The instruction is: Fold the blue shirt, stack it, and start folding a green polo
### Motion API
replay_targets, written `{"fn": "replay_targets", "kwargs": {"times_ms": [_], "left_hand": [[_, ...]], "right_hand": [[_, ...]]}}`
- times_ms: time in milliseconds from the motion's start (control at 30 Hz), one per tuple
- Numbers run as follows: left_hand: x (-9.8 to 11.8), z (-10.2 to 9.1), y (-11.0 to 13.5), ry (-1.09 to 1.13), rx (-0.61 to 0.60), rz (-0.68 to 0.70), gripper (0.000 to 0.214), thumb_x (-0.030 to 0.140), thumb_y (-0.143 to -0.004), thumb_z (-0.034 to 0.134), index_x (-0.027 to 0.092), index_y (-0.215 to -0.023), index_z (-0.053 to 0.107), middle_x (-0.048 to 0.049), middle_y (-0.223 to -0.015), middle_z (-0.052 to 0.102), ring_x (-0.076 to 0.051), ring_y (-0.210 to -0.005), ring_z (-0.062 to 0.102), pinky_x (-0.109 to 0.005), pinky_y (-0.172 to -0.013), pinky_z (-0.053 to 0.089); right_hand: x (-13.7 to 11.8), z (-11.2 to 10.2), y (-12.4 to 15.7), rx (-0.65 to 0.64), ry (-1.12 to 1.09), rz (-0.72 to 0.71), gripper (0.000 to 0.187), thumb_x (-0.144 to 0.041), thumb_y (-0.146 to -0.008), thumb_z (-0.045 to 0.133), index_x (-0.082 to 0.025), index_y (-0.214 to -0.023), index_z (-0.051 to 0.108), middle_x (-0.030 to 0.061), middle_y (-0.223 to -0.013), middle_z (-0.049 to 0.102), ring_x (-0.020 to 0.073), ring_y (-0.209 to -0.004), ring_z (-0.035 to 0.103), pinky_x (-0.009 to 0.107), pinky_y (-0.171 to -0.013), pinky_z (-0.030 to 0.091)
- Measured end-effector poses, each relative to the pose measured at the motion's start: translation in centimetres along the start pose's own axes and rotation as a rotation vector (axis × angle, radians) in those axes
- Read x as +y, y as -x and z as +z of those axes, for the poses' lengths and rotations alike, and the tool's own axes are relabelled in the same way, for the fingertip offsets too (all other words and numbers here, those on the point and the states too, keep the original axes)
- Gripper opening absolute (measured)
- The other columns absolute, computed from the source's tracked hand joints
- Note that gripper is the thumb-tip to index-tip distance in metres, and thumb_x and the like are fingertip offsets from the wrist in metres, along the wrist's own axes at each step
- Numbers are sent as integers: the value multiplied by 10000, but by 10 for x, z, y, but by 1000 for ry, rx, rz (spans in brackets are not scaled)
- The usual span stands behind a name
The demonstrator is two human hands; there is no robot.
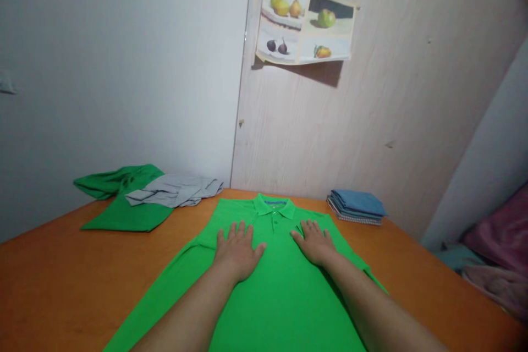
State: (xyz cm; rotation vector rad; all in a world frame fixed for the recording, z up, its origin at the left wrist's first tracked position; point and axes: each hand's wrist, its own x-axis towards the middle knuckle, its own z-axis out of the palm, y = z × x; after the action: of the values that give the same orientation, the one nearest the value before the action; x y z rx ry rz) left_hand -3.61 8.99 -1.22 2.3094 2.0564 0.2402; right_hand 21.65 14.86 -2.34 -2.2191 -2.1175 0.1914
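Observation:
A bright green polo shirt is spread face up on the orange table, its collar at the far end and its body running toward me. Both sleeves lie out along the sides. My left hand rests flat on the chest left of the button placket, fingers apart. On the other side of the placket, my right hand lies flat with its fingers spread. Neither hand grips the cloth. My forearms cover parts of the lower shirt, and its hem is out of view.
On the table, a darker green garment and a crumpled grey garment lie at the back left. A stack of folded cloths sits at the back right. Behind stands a wall with a fruit picture sheet. Pinkish fabric is at the far right.

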Motion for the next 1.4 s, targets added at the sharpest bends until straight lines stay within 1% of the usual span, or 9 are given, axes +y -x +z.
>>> {"fn": "replay_targets", "kwargs": {"times_ms": [167, 333, 467, 567, 667, 833, 1000, 1133, 1400], "left_hand": [[-2, 3, -4, -1, 14, 1, 855, 737, -905, 171, 197, -1540, 360, -134, -1631, 203, -378, -1501, 175, -682, -1152, 120], [-3, 6, -6, 1, 17, 12, 853, 733, -907, 183, 190, -1541, 358, -136, -1629, 211, -384, -1499, 176, -689, -1146, 125], [-2, 5, -6, 4, 14, 9, 849, 730, -907, 195, 190, -1541, 359, -136, -1625, 225, -389, -1498, 175, -689, -1146, 124], [-2, 4, -6, 11, 18, 10, 845, 730, -906, 201, 193, -1536, 370, -136, -1623, 234, -390, -1497, 178, -687, -1147, 123], [-3, 4, -7, 14, 22, 9, 842, 728, -906, 204, 193, -1533, 377, -135, -1623, 236, -389, -1498, 177, -686, -1147, 122], [-4, 4, -8, 6, 17, 15, 866, 745, -890, 233, 185, -1538, 365, -133, -1623, 234, -390, -1497, 180, -692, -1142, 135], [-6, 4, -10, -4, 15, 15, 863, 741, -894, 210, 191, -1543, 355, -121, -1627, 229, -387, -1497, 181, -687, -1142, 146], [-7, 6, -13, 2, 22, 8, 864, 747, -887, 222, 197, -1539, 366, -124, -1628, 223, -388, -1497, 181, -688, -1141, 148], [-8, 8, -15, -4, 31, 14, 867, 746, -885, 215, 193, -1534, 377, -123, -1627, 227, -393, -1494, 185, -692, -1137, 149]], "right_hand": [[-4, -5, 7, -30, -9, -5, 864, -721, -930, 209, -166, -1590, 176, 103, -1661, 116, 290, -1528, 60, 550, -1204, 58], [1, -18, 18, 4, -25, 16, 869, -706, -940, 197, -118, -1580, 212, 131, -1650, 154, 313, -1521, 109, 538, -1198, 152], [12, -25, 40, 51, -22, 27, 889, -705, -942, 195, -76, -1569, 236, 148, -1638, 185, 314, -1517, 132, 503, -1202, 184], [21, -23, 61, 92, -6, 26, 910, -710, -937, 217, -49, -1561, 247, 162, -1636, 181, 313, -1518, 129, 486, -1211, 165], [30, -13, 79, 74, 16, 43, 921, -722, -929, 229, -57, -1564, 240, 161, -1640, 166, 313, -1520, 113, 484, -1216, 138], [36, 1, 91, 26, 32, 73, 909, -725, -931, 200, -83, -1574, 223, 139, -1647, 157, 294, -1526, 82, 484, -1220, 83], [31, -5, 93, 26, 7, 68, 899, -709, -937, 211, -74, -1574, 216, 143, -1646, 152, 292, -1527, 73, 473, -1219, 78], [28, -10, 103, 49, -20, 59, 899, -698, -938, 238, -57, -1567, 232, 163, -1639, 168, 304, -1523, 94, 463, -1219, 102], [39, -6, 121, 50, -5, 101, 875, -689, -944, 234, -70, -1562, 262, 153, -1637, 186, 302, -1520, 118, 456, -1225, 92]]}}
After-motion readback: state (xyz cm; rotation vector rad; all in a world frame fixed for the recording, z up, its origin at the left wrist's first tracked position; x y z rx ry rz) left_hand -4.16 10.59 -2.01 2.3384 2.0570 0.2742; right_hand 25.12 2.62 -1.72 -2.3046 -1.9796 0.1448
